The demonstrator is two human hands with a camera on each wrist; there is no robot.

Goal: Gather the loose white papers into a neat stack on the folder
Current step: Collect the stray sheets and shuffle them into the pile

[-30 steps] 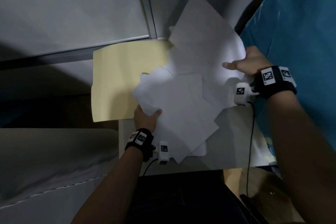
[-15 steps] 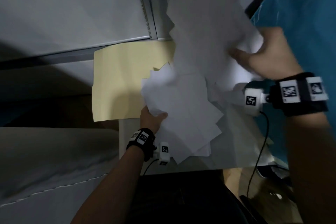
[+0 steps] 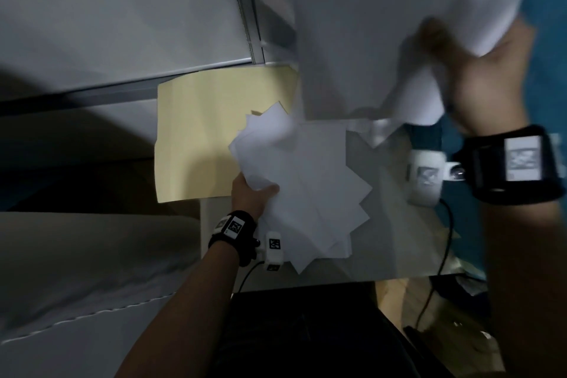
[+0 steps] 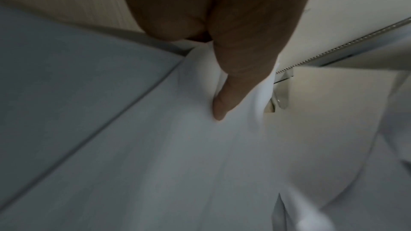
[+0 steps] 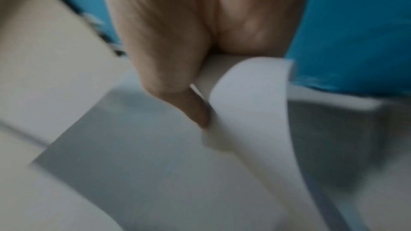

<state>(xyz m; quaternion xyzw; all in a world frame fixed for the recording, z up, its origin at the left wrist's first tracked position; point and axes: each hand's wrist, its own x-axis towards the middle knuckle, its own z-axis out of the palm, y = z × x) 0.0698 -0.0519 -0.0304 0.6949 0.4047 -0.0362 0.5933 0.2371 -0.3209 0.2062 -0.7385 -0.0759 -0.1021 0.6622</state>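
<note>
The yellow folder lies flat on the desk, its long axis running from 12 to 6 o'clock, its far edge against the grey partition. Most of its face is bare; only its 3 o'clock edge is covered by paper.

Overlapping that edge is the fanned bundle of white papers, corners splayed in every direction, most of it on the desk at 3 o'clock from the folder. My left hand holds it at its near-left corner, thumb pressed on top and fingers underneath; the left wrist view shows the thumb denting the top sheet. This hand is the nearer one to the folder, just beside its near-right corner.

My right hand is up at 1 o'clock, well apart from the folder and clear of the desk, pinching several larger loose sheets by their right edge. They hang in the air, blurred, one edge curling over my thumb in the right wrist view. Behind that hand is a blue wall panel.

I judge the coming move runs toward 9 o'clock: the raised sheets come down onto the bundle, then everything slides left onto the folder and gets squared to its long axis.
</note>
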